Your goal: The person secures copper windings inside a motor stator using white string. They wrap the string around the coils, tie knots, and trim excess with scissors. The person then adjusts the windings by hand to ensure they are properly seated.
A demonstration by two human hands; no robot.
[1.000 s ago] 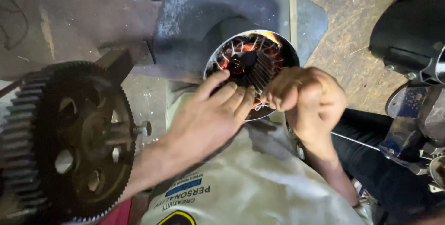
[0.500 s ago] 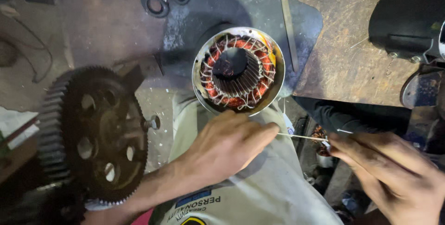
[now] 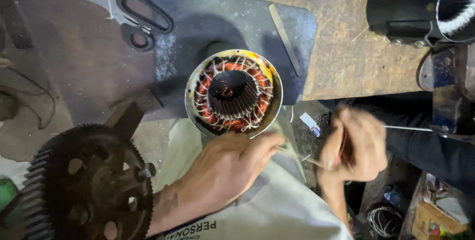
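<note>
A round motor stator point(image 3: 233, 93) with copper windings tied in white cord sits upright at the centre, resting against a white cloth point(image 3: 277, 205) on my lap. My left hand point(image 3: 232, 168) presses on the cloth just below the stator's rim, fingers curled against it. My right hand point(image 3: 354, 146), blurred by motion, is to the right of the stator, closed around a thin white cord point(image 3: 297, 155) that runs back toward the stator. A thin metal needle or rod point(image 3: 408, 128) sticks out to the right of that hand.
A large dark gear wheel point(image 3: 86, 185) stands at lower left. Black-handled scissors point(image 3: 141, 20) lie at upper left on a worn wooden bench point(image 3: 356, 47), beside a dark metal plate point(image 3: 237, 17). A black motor housing point(image 3: 420, 5) sits at upper right. A person's dark-clothed leg is at right.
My right hand has come back left toward the stator after pulling the cord out to the right. One second ago both hands were on the stator. My left hand stays below it.
</note>
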